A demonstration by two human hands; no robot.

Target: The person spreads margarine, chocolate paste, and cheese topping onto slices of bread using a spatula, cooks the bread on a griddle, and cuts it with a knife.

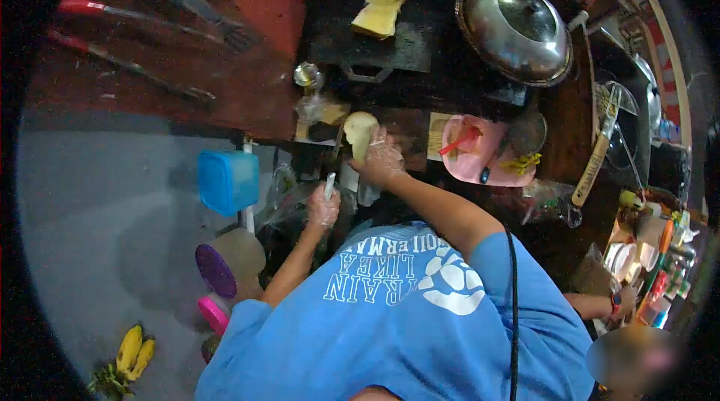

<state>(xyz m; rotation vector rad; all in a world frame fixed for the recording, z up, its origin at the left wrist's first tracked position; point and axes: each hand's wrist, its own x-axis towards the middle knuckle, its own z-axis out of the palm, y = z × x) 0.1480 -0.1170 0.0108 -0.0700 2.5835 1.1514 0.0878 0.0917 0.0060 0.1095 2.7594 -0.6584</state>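
Note:
My left hand [325, 206], in a clear plastic glove, is closed around the pale handle of a knife [330, 185]. Its blade seems to point up along the left side of a bread slice [360, 129], though whether it touches the bread I cannot tell. Also gloved, my right hand [382, 155] grips the slice from its right side, above the counter edge. Farther back, more bread slices [379, 11] lie on a dark flat griddle [371, 48].
A domed lid [517, 30] covers a pan at the back right. Right of my hands lies a pink cutting board [480, 165] with a red tool and a knife. Long utensils [135, 18] rest at left, above a blue container [227, 182]. Another person's hand [621, 303] is far right.

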